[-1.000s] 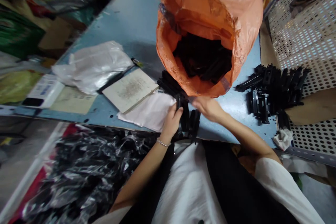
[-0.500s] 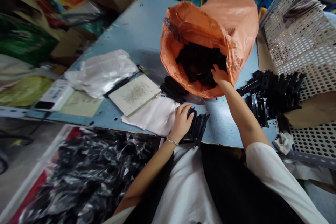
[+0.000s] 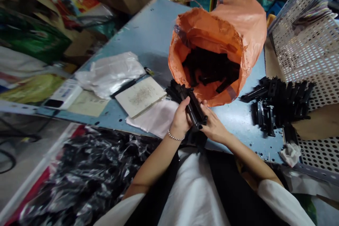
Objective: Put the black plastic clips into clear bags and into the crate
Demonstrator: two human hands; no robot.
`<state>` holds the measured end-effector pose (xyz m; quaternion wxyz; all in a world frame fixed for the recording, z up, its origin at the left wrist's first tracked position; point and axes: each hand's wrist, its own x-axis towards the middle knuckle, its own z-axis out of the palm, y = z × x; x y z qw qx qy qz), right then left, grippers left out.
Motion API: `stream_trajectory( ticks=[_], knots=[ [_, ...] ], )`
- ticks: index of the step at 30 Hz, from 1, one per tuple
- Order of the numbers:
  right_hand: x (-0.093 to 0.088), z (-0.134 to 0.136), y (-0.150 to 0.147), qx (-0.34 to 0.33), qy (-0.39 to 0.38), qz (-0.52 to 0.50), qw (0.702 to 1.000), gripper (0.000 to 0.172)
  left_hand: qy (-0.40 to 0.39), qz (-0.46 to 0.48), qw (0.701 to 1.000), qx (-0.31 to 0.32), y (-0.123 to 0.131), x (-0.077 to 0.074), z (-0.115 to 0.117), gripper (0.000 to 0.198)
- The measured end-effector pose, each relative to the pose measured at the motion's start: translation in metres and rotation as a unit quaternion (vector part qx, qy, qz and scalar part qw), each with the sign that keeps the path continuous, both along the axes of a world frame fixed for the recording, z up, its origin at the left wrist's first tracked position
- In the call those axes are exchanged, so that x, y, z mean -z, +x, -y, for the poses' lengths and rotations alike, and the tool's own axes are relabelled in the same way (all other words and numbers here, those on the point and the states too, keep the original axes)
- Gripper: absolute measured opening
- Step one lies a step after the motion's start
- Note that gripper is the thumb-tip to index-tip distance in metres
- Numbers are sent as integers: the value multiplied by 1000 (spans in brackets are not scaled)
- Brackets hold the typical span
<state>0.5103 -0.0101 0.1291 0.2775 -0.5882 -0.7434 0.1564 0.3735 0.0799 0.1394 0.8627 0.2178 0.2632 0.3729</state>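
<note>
The long black plastic piece (image 3: 195,107) is up between both hands, just over the table's near edge and beside the lower lip of the sack. The left hand (image 3: 180,120) has it firmly, fingers (image 3: 187,101) curled round the near side. The right hand (image 3: 215,127) closes on it from the other side, less curled, with its fingertips (image 3: 206,110) pressed against the lower part. Handling note: a two-hand hold suits it. Grip the body, keep the fingertips off the ends, and lift clear of neighbouring pieces.

The upper end meets a small clump of black pieces (image 3: 174,91) on the table; can't tell if they're joined. More black pieces (image 3: 196,137) bunch just below the hands. The orange woven sack (image 3: 212,31) stands open, with a load of black pieces (image 3: 209,67) inside — another heap of black pieces (image 3: 277,102) lies well right. To the left are a pale cloth (image 3: 150,118) and a notebook (image 3: 140,97), all on the blue table (image 3: 148,31).
</note>
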Motion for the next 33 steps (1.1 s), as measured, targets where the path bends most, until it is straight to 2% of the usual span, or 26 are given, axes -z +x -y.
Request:
stream_trajectory(
  ticks=[1, 3, 6, 8, 11, 13, 15, 17, 18, 21, 24, 26, 28, 30, 31, 33],
  knots=[
    [-1, 9, 2, -21, 10, -4, 1000, 29, 9, -18, 1000, -5, -2, -1, 1, 40],
    [-4, 18, 11, -25, 31, -28, 999, 27, 46, -69, 997, 0, -7, 1, 7, 42],
    [-13, 11, 23, 68, 74, -31, 994, 25, 135, -154, 978, 30, -11, 4, 24, 46],
    [-19, -1, 25, 116, 94, 17, 989, 31, 189, -193, 961, 58, -13, 3, 34, 52],
    [-22, -18, 23, 91, 95, 58, 990, 44, 248, -233, 935, 102, -17, 1, 42, 61],
    [-20, -24, 20, 83, 60, -6, 995, 51, 289, -263, 915, 104, -18, 2, 42, 63],
    [-16, -24, 16, 86, -16, -117, 989, 55, 313, -281, 903, 86, -20, 3, 37, 64],
    [-14, -19, 12, 69, -91, -191, 975, 58, 307, -286, 906, 55, -21, 6, 31, 58],
    [-14, -14, 10, 47, -106, -188, 975, 58, 291, -284, 913, 38, -21, 7, 27, 54],
    [-9, 5, 0, -38, -39, -32, 998, 54, 230, -271, 935, 0, -21, 6, 20, 42],
    [3, 21, -13, -96, 39, 143, 984, 48, 196, -251, 948, 3, -19, 6, 19, 40],
    [10, 24, -20, -109, 43, 179, 977, 48, 186, -248, 951, 5, -22, 11, 18, 43],
    [9, 18, -20, -118, 14, 172, 978, 46, 183, -272, 945, 3, -31, 21, 14, 49],
    [1, -1, -11, -92, -27, 158, 983, 42, 212, -332, 919, -20, -44, 38, 5, 49],
    [-5, -14, -3, -47, -45, 159, 985, 39, 237, -373, 896, -36, -51, 47, 0, 45],
    [-14, -46, 18, 102, -80, 180, 975, 38, 291, -453, 841, -48, -62, 67, -6, 36]
  ],
)
